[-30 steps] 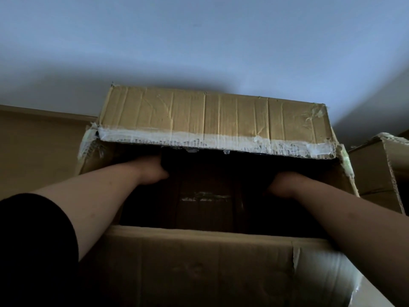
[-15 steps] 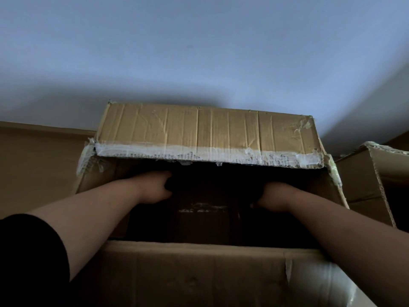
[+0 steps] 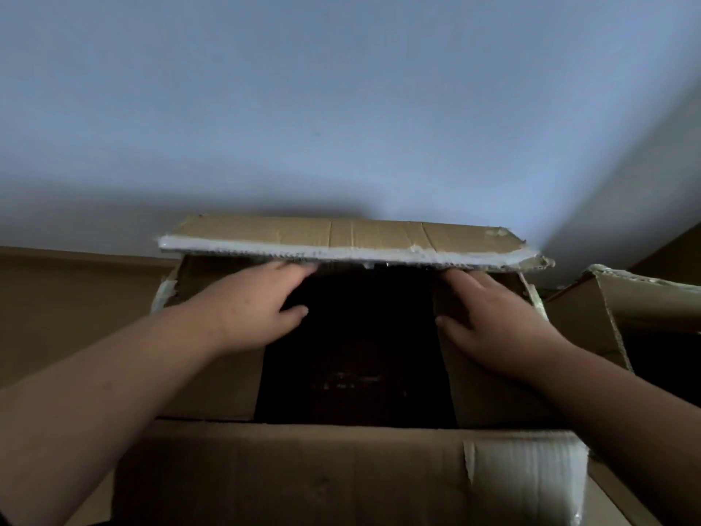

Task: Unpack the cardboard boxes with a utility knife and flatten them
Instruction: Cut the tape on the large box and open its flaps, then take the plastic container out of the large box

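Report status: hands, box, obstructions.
Both hands open: left hand, right hand on the side flaps. Cardboard box unsealed, far flap raised. Inside too dark. No knife seen.

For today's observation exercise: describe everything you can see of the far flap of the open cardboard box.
The far brown corrugated cardboard flap sticks out almost level over the dark opening. Torn whitish tape lines its near edge, and vertical creases cross its face. The left hand and the right hand reach up just beneath that edge, fingers outstretched.
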A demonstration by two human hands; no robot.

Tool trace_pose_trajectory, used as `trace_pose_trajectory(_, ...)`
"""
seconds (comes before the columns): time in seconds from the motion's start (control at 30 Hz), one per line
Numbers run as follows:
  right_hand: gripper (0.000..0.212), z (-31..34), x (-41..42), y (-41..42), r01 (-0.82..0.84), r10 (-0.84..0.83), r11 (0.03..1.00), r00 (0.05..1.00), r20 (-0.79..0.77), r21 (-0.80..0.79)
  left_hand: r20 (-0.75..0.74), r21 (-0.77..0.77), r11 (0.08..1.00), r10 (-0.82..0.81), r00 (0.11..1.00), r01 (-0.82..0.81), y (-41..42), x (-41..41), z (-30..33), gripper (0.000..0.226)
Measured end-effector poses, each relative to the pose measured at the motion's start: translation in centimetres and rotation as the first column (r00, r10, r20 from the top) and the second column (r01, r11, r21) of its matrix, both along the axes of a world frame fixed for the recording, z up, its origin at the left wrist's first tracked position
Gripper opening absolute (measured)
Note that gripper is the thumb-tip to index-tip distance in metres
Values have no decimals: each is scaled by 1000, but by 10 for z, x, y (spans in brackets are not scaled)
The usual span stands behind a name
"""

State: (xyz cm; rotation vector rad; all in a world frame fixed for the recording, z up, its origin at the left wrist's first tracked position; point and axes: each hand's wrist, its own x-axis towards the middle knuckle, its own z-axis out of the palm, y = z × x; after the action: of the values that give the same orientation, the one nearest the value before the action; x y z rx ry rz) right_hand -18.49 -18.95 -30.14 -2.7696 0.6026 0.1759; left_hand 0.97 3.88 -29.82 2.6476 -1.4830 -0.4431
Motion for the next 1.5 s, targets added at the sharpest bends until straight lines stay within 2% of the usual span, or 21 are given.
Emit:
trace_pose_trajectory(0.1,58,12,-3,-9,60,-33,992,972,233,-112,135,-212,976,72,988,-42,6,10,28,49)
trace_pose_trajectory(0.2,64,17,2,-23,209,-141,960,936,322,-188,225,-365,924,203,953,-111,9,27,40,49)
trace_pose_trajectory(0.3,75,13,15,-35,244,-193,946,953,234,-212,255,-396,904,279,926,-164,2,53,35,63)
trace_pose_trajectory(0.53,84,-16,34,-53,198,-230,933,970,-75,-301,190,-245,939,290,938,-241,-8,84,0,84)
trace_pose_trajectory(0.73,77,-26,43,-49,178,-233,932,962,-143,-316,139,-168,939,323,936,-299,6,102,-23,86)
trace_pose_trajectory(0.8,69,-30,46,-42,142,-198,929,971,-134,-341,136,-93,944,326,936,-315,6,103,-31,88)
trace_pose_trajectory(0.87,63,-33,51,-29,91,-135,935,985,-105,-343,172,-82,943,332,927,-323,-2,100,-34,87)
trace_pose_trajectory(0.97,56,-40,64,-7,23,-47,977,993,-111,-212,225,-181,939,329,917,-292,-24,86,-20,77)
trace_pose_trajectory(1.1,50,-62,83,6,-3,3,1000,979,-203,3,273,-322,939,213,938,-120,-63,51,-8,63)
trace_pose_trajectory(1.17,48,-79,87,5,24,0,997,957,-289,78,230,-359,933,82,970,6,-85,31,-16,52)
trace_pose_trajectory(1.27,39,-99,82,-5,39,6,995,909,-417,97,-11,-317,948,-25,1000,21,-115,4,-41,41)
trace_pose_trajectory(1.4,32,-117,71,-32,108,-58,993,823,-564,54,-282,-65,997,17,959,-37,-140,-1,-97,39)
trace_pose_trajectory(1.5,29,-132,75,-42,149,-103,988,815,-570,34,-417,114,989,138,898,-99,-150,3,-142,29)
